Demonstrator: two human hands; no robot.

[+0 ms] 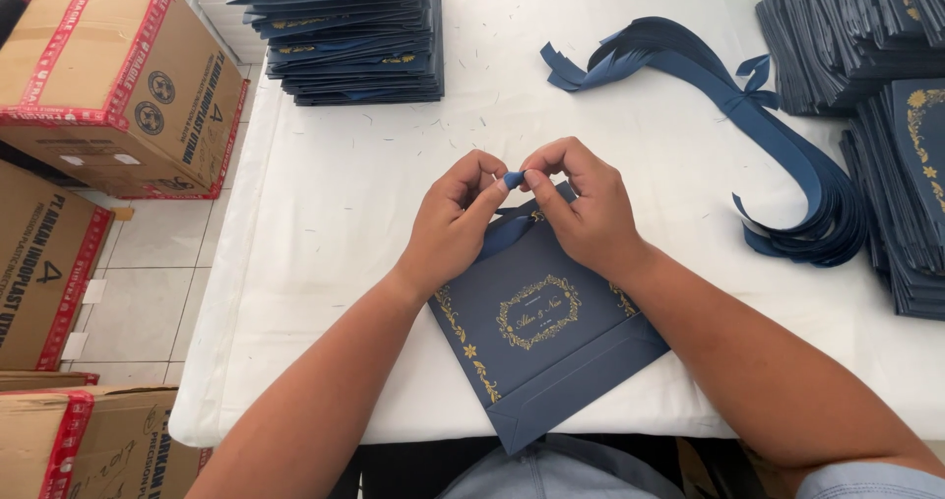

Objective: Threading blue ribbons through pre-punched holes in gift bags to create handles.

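1. Flat navy paper bag (551, 337) with gold floral print lay on the white bench (325, 214), near the front edge, rotated so its top edge pointed toward 11 o'clock.
2. Left hand (455, 225) was clenched in a pinch at the bag's top edge, thumb and forefinger closed on a blue ribbon end (514, 178).
3. Right hand (583, 204) was also clenched in a pinch, fingertips touching the same ribbon end from the 3 o'clock side; both hands met just above the bag's top.
4. A short run of ribbon looked to pass down from the pinch to the bag's top edge; whether it went through a hole I could not tell, fingers hid it.
5. Judgement: step in hand looked like fixing a ribbon handle to the bag. To do it well, keep the pinch close to the ribbon tip, keep the ribbon flat and untwisted, and let the bag stay flat on the bench so the edge does not crease.
6. Loose bundle of blue ribbons (787, 155) lay at 2 o'clock from the hands, well apart.
7. Stack of flat navy bags (345, 36) sat at 11 o'clock; more stacks (886, 115) at 3 o'clock.
8. Cardboard boxes (108, 76) stood on the floor at 9 o'clock.
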